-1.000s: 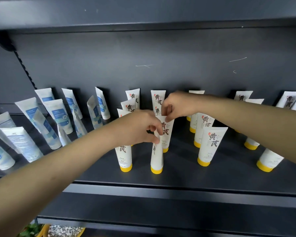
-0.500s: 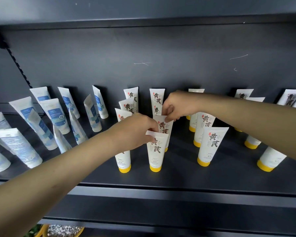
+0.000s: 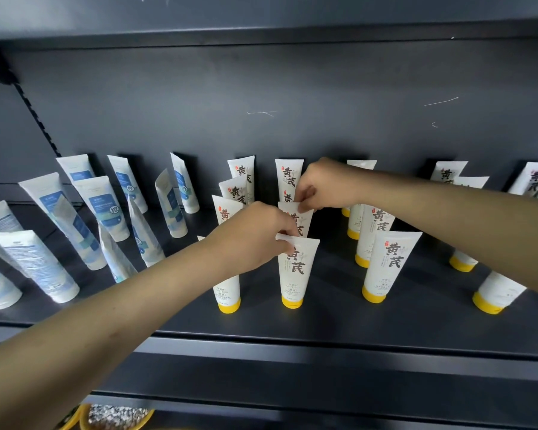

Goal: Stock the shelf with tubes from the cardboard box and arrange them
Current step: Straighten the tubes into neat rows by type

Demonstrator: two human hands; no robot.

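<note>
The left hand (image 3: 255,234) pinches the front tube (image 3: 295,268) by its top and the right hand (image 3: 323,187) pinches the tube behind (image 3: 300,217), likely lining both into 1 row.

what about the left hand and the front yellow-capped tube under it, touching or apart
Touching. The head view shows the left hand pinching the flat top edge of the front yellow-capped tube.

On the shelf (image 3: 323,319), leaning tubes (image 3: 104,209) occupy the left; upright tubes (image 3: 389,265) stand in near-to-far rows at centre and right.
</note>
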